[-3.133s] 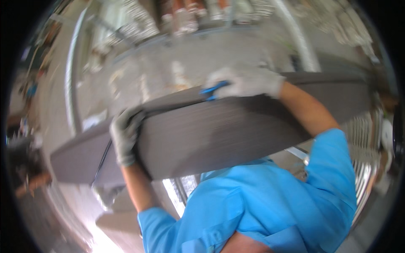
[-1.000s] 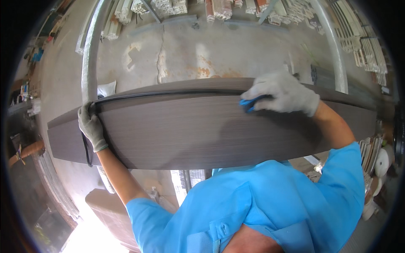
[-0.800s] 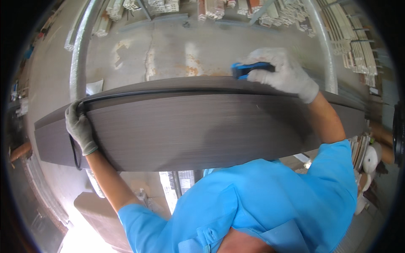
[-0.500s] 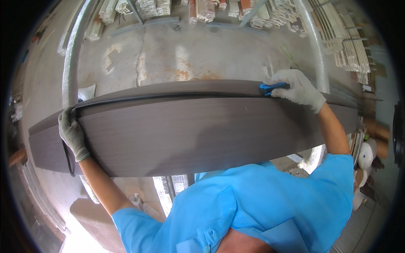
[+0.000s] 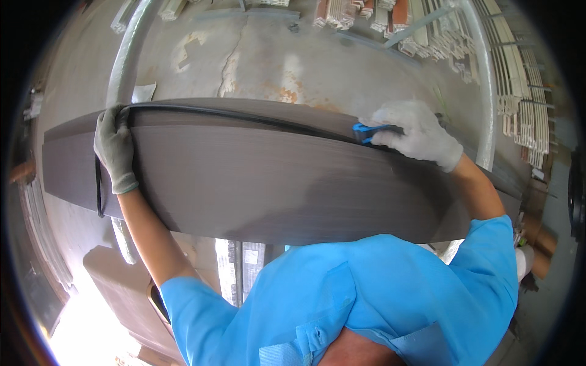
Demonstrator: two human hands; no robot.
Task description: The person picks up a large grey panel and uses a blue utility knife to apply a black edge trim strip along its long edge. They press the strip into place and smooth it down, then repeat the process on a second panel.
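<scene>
A long dark grey-brown panel (image 5: 268, 183) with wood-like grain lies across in front of me. A thin black strip (image 5: 226, 114) runs along its far long edge, and its loose end hangs down by the near side on the left. My left hand (image 5: 116, 149), in a grey glove, is closed over the panel's edge and the strip near the left end. My right hand (image 5: 418, 134), gloved too, is closed around a small blue-and-black hand tool (image 5: 366, 132), which sits against the strip. The tool's exact kind does not show.
A wrapped support bar (image 5: 131, 55) passes under the panel at the left, another (image 5: 485, 79) at the right. Stacks of white and brown profiles (image 5: 415, 27) lie at the back. A brown board-like piece (image 5: 119, 283) is at the lower left.
My right hand has moved left along the strip with the tool. My left hand stays at the panel's left end. The whole view has shifted and tilted a little.
</scene>
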